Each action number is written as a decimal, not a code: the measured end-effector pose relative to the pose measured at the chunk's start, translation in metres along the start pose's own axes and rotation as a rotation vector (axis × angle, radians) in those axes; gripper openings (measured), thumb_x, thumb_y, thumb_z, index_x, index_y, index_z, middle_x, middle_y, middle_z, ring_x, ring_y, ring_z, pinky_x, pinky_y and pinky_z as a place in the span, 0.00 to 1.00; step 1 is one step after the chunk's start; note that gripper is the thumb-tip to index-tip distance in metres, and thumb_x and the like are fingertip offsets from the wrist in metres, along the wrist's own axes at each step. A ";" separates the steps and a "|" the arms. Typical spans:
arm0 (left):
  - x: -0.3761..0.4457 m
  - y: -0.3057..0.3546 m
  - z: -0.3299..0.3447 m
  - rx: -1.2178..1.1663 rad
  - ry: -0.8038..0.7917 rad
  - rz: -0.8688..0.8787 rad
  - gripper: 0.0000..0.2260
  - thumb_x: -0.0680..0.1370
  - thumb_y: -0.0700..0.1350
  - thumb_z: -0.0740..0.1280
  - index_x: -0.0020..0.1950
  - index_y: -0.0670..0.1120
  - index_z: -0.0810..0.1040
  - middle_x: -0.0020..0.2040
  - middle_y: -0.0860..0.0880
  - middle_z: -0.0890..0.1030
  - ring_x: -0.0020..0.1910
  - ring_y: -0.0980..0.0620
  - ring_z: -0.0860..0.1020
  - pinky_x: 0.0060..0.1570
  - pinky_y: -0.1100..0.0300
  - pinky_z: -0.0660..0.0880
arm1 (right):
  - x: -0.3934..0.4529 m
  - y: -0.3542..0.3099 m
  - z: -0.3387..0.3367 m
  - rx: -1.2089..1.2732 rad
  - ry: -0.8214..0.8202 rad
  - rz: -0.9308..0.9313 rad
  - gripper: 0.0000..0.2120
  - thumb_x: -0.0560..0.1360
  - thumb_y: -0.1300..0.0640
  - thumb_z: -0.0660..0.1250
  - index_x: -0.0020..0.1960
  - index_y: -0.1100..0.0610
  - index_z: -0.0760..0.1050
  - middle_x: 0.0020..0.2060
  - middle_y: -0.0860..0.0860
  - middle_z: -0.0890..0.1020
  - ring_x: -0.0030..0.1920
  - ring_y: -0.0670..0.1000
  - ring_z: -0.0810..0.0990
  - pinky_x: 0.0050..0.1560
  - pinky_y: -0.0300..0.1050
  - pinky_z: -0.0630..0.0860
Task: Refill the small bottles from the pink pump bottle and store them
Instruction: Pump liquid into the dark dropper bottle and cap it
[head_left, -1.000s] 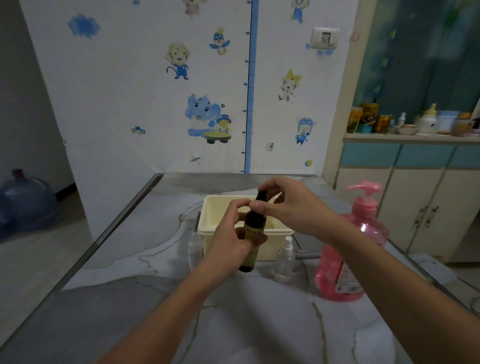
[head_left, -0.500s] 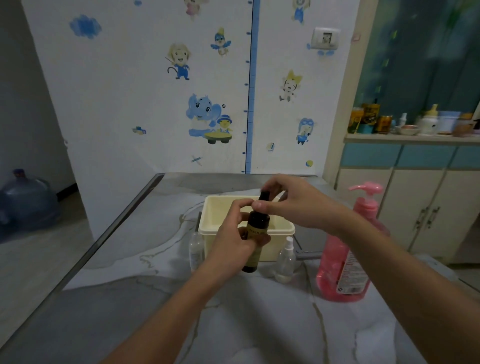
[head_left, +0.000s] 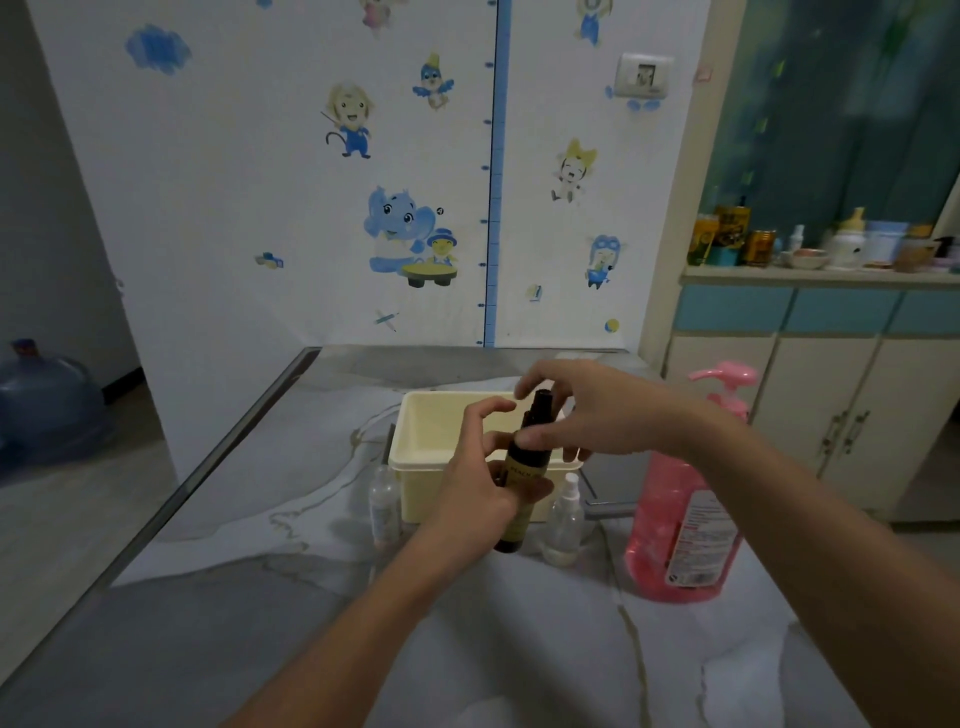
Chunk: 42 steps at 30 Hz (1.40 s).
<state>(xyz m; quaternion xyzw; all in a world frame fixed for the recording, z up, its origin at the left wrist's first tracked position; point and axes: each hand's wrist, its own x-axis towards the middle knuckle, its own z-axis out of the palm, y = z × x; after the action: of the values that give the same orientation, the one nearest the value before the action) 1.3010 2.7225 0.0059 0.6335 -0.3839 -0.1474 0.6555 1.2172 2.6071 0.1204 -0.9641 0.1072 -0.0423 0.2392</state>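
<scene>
Hands on the dark bottle

Fingers of the right hand (head_left: 587, 415) pinched the neck of the dark bottle (head_left: 524, 470) below its cap, while the left hand (head_left: 480, 480) gripped its body, holding it above the table (head_left: 260, 597). Behind stood a cream bin (head_left: 441, 436), two clear spray bottles (head_left: 562, 519) beside it, and the pink pump bottle (head_left: 680, 519) to the right.

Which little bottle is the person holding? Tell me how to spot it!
Find the cream tub on the marble table. Just in front of it, the left hand grips a dark brown bottle. The two little bottles beside it are clear; only this one is dark.
</scene>
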 end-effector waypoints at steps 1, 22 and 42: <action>0.000 0.000 -0.001 0.007 0.003 0.000 0.33 0.69 0.33 0.74 0.62 0.61 0.64 0.55 0.51 0.80 0.48 0.51 0.82 0.48 0.47 0.81 | -0.001 0.001 -0.003 -0.031 -0.018 -0.038 0.17 0.71 0.50 0.71 0.58 0.49 0.73 0.47 0.48 0.79 0.42 0.50 0.82 0.42 0.44 0.82; -0.005 -0.009 -0.002 -0.034 -0.004 -0.016 0.31 0.69 0.33 0.74 0.59 0.59 0.63 0.54 0.50 0.79 0.45 0.52 0.83 0.41 0.59 0.78 | 0.002 0.000 0.008 -0.055 0.002 -0.011 0.15 0.72 0.44 0.68 0.51 0.54 0.75 0.40 0.51 0.81 0.34 0.51 0.81 0.34 0.45 0.79; -0.011 -0.043 -0.004 -0.038 0.176 -0.078 0.14 0.75 0.26 0.62 0.54 0.42 0.69 0.51 0.42 0.78 0.37 0.60 0.79 0.37 0.65 0.78 | 0.035 0.011 0.096 -0.027 0.367 0.110 0.14 0.71 0.46 0.68 0.44 0.56 0.71 0.39 0.50 0.75 0.37 0.51 0.73 0.28 0.39 0.63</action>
<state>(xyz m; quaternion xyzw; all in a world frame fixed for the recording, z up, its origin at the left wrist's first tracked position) 1.3095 2.7264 -0.0372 0.6460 -0.2969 -0.1237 0.6923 1.2619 2.6333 0.0314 -0.9360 0.2023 -0.2028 0.2046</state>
